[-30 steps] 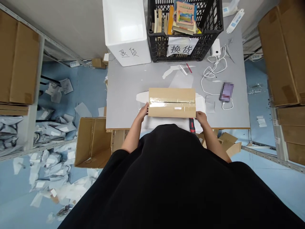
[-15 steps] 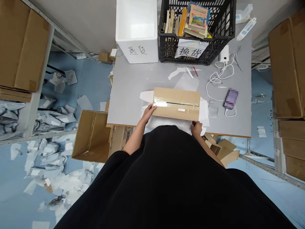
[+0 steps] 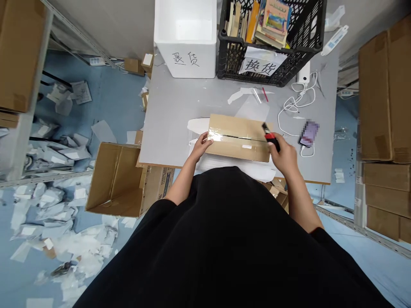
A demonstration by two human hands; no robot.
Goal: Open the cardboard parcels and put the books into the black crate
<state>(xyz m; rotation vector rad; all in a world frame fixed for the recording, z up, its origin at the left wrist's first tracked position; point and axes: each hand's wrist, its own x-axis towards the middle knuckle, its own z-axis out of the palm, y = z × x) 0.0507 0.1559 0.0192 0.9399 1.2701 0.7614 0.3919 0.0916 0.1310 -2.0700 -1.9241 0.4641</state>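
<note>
A flat brown cardboard box (image 3: 237,149) with clear shiny tape along its middle seam lies on the grey table (image 3: 173,107). My left hand (image 3: 201,147) grips the box's left end, thumb on top. Over the right end of the box, my right hand (image 3: 284,155) is closed around a black and red cutter (image 3: 271,137), whose tip points up and left. White sheets (image 3: 237,168) lie under and in front of the box.
At the back of the table stand a white bin (image 3: 195,62) and a black crate (image 3: 272,79) holding books. A phone (image 3: 309,132) with a white cable lies at the right. An open carton (image 3: 115,177) is at the left.
My right hand has come up from the table's front edge with the cutter, now above the box's right end. My left hand still holds the left end.
</note>
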